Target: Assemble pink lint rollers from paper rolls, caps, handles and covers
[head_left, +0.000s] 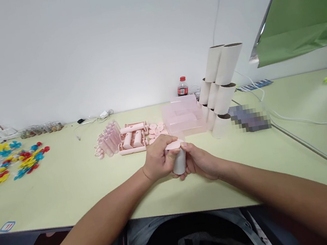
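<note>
A white cardboard tube stands upright between my hands, low over the table or on it; which one I cannot tell. On its top end lies a round pink disc. My left hand is closed around the tube's left side, with its thumb and fingers at the disc's edge. From the right, my right hand grips the tube, its thumb up by the disc and its fingertips near the bottom. Just behind my hands are several loose pink discs and pink plastic frames with rollers.
Stacked white tubes rise at the back right, beside clear pink plastic covers and a cola bottle. Pink cylinders stand left of the frames. Colourful plastic pieces lie far left. A cable crosses the right side.
</note>
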Demonstrator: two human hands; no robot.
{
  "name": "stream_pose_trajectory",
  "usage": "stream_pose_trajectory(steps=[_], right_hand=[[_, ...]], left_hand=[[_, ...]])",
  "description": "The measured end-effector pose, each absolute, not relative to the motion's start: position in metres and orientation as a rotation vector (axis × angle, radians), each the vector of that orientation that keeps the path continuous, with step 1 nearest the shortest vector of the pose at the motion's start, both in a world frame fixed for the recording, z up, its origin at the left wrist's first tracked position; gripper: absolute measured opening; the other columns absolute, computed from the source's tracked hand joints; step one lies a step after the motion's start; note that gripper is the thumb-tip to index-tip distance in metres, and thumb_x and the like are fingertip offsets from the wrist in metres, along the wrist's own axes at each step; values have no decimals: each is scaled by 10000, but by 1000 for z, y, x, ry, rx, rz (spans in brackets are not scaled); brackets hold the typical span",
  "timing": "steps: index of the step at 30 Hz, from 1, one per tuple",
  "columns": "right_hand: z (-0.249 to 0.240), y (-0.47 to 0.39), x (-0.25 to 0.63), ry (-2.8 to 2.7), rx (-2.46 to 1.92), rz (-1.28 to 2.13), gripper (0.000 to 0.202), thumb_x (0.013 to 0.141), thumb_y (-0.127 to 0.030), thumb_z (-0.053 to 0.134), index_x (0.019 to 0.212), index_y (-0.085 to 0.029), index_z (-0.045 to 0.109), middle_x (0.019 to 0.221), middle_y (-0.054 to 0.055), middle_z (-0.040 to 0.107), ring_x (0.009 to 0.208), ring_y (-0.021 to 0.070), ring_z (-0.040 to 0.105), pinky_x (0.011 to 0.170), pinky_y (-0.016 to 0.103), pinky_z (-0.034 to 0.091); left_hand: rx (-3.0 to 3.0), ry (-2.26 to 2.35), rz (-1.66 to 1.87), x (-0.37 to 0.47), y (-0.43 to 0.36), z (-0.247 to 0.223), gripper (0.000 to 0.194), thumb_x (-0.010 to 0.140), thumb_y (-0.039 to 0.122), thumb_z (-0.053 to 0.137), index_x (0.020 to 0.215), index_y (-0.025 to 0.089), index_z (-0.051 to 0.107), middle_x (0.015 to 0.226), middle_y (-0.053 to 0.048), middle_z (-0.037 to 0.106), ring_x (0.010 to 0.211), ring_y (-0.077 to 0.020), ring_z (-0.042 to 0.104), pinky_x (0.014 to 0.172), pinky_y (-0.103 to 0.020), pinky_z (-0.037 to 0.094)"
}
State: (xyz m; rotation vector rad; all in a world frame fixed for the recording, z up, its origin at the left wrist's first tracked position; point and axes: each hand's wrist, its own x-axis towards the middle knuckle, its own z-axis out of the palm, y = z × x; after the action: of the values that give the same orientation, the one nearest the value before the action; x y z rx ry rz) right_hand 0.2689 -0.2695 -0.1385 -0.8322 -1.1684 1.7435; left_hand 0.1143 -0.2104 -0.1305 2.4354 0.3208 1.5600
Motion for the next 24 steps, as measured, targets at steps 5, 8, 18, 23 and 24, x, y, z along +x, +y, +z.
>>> stream_pose_trajectory(steps=[5,8,18,23,24], right_hand=[[-142,-268,269,-1177,-857,1689,577,839,-693,514,974,-146,639,765,80,665,673,190,642,525,285,547],[-144,-267,269,-1192,-859,1646,559,841,-678,525,950,-143,647,752,75,655,659,181,624,525,283,543],[-145,-266,272,-1326,-829,1575,516,896,-618,491,891,-129,657,717,65,628,627,156,575,542,274,517],[-145,-267,272,-1352,-842,1567,512,899,-614,490,951,-134,660,761,68,637,666,166,591,563,281,525],[-145,-267,272,-1353,-844,1565,508,900,-612,490,951,-136,659,763,67,637,669,167,592,564,281,526]], left_hand=[[2385,313,1468,113,-208,-130,338,963,434,426,1060,159,596,898,-87,635,824,-189,592,740,-343,496],[2358,325,1441,113,-208,-130,351,961,451,424,1069,163,593,900,-81,625,822,-189,587,741,-344,492],[2259,256,1388,112,-207,-130,234,945,365,482,1047,181,584,910,-57,603,818,-173,561,747,-330,469],[2220,209,1384,112,-207,-129,218,945,360,486,1043,188,579,908,-52,588,814,-171,554,753,-335,462],[2217,197,1388,113,-208,-129,218,945,360,487,1045,189,578,906,-52,588,815,-172,552,753,-337,460]])
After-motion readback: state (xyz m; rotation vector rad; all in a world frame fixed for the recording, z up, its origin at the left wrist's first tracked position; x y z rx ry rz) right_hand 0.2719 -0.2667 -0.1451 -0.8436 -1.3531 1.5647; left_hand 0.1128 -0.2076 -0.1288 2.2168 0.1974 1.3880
